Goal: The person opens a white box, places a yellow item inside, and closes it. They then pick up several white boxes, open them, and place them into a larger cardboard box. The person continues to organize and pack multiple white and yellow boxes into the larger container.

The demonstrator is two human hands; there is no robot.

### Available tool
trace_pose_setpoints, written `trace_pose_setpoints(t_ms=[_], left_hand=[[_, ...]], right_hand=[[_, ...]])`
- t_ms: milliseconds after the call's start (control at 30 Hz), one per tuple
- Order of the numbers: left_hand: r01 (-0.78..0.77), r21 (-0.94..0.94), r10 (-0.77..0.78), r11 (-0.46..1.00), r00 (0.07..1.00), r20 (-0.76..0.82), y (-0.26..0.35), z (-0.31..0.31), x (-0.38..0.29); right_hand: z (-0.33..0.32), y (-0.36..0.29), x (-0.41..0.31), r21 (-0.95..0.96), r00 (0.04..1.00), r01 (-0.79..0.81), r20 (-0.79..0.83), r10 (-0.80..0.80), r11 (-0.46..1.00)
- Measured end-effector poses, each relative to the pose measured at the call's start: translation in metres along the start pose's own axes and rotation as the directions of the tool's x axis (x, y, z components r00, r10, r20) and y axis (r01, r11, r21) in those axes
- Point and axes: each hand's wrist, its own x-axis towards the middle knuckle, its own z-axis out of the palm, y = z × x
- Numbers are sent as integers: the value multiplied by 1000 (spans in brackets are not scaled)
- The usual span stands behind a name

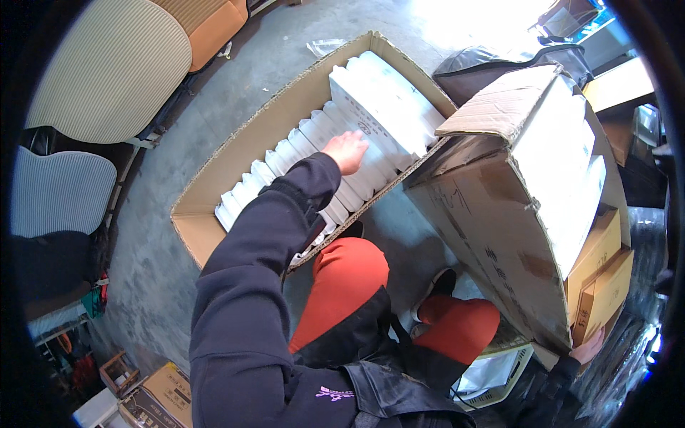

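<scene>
My left hand [348, 152] reaches over a long open cardboard carton [235, 155] with a row of white-wrapped flat packs [299, 144] standing on edge in it. Its fingers look bent and are against or just above the packs; contact is hard to make out. At the carton's far end, a few packs [385, 101] stand higher than the row. On the far right, my right hand [587, 346] is at the lower corner of a small brown box [604, 294], its fingers partly hidden. That box sits at the near end of a large open carton [471, 235].
Beside the small box is another brown box [594, 251], with white packs [556, 171] further along. A plastic crate [500, 393] stands by my leg. Ribbed seat cushions [112, 69] are at the left. A dark bag [508, 64] lies behind the large carton.
</scene>
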Motion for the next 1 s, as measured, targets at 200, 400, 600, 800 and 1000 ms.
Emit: trace_pose_setpoints(t_ms=[200,400,600,800,1000], left_hand=[[-79,98,105,992,948,-301,18,27,64],[15,99,17,995,948,-318,41,50,104],[-28,176,90,984,931,-354,33,47,109],[-34,232,115,972,931,-347,28,50,105],[-115,236,179,965,945,-274,23,41,107]], right_hand=[[-2,52,7,-222,944,321,-1,-329,921],[-2,138,39,-315,996,78,71,-58,946],[-11,145,34,-376,974,225,91,-206,899],[-9,30,3,16,997,0,79,-1,1000],[-7,11,-1,-138,997,74,42,-69,988]])
